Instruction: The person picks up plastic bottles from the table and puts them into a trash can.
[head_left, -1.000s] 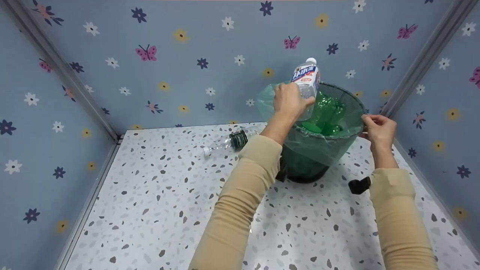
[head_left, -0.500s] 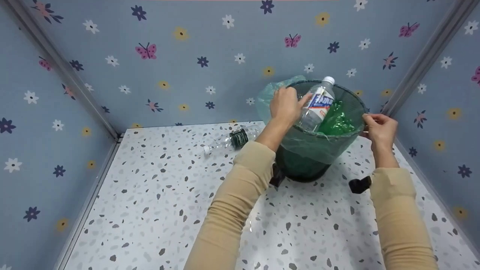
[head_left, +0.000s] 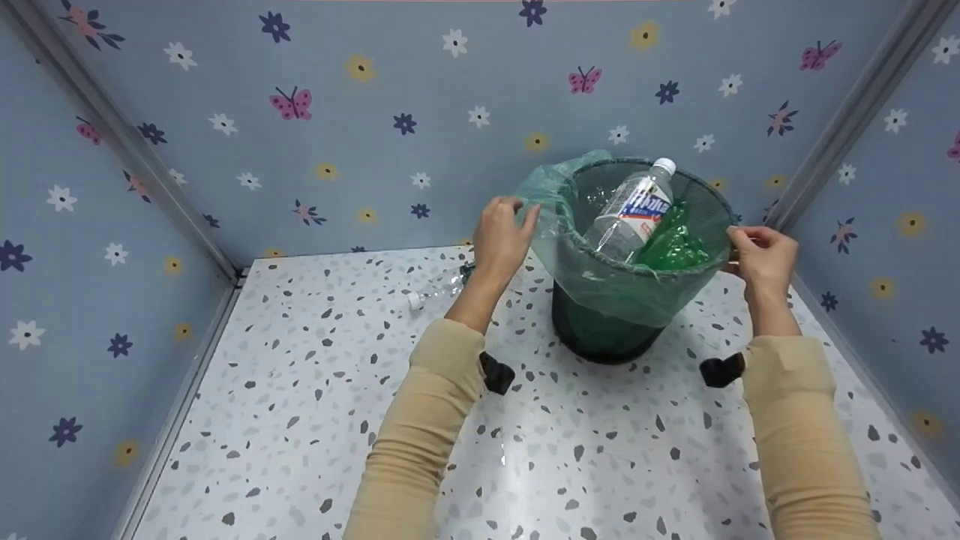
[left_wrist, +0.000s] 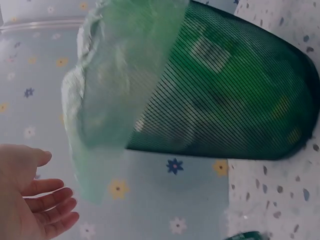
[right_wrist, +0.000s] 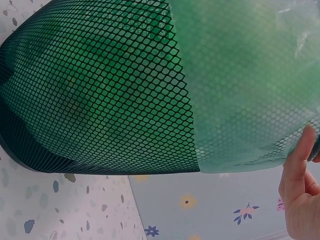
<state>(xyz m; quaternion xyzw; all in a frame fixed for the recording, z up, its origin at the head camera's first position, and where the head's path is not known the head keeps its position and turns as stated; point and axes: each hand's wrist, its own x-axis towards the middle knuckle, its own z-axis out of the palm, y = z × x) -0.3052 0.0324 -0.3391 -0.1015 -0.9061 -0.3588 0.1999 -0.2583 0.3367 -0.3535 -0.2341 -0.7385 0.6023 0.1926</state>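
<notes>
A mesh wastebasket [head_left: 600,341] stands on the speckled floor, lined with a thin green bin liner [head_left: 622,289] folded over its rim. Inside lies a clear plastic bottle [head_left: 634,214] with a white cap and printed label, tilted, beside crumpled-looking green plastic [head_left: 679,244]. My right hand [head_left: 766,262] pinches the rim and liner at the right side; the right wrist view shows its thumb [right_wrist: 302,145] on the outside. Left of the basket my left hand [head_left: 501,238] is apart from it, fingers relaxed and holding nothing. It partly hides another clear bottle [head_left: 439,291] lying on the floor.
A patterned wall [head_left: 420,150] rises close behind the wastebasket, with side walls at left and right. Speckled flooring [head_left: 315,390] spreads to the left and front. Black wrist mounts [head_left: 496,373] stick out from the sleeves.
My left hand lowered the labelled bottle into the wastebasket, let it go and drew away left, now over the floor bottle. The right hand stayed at the rim.
</notes>
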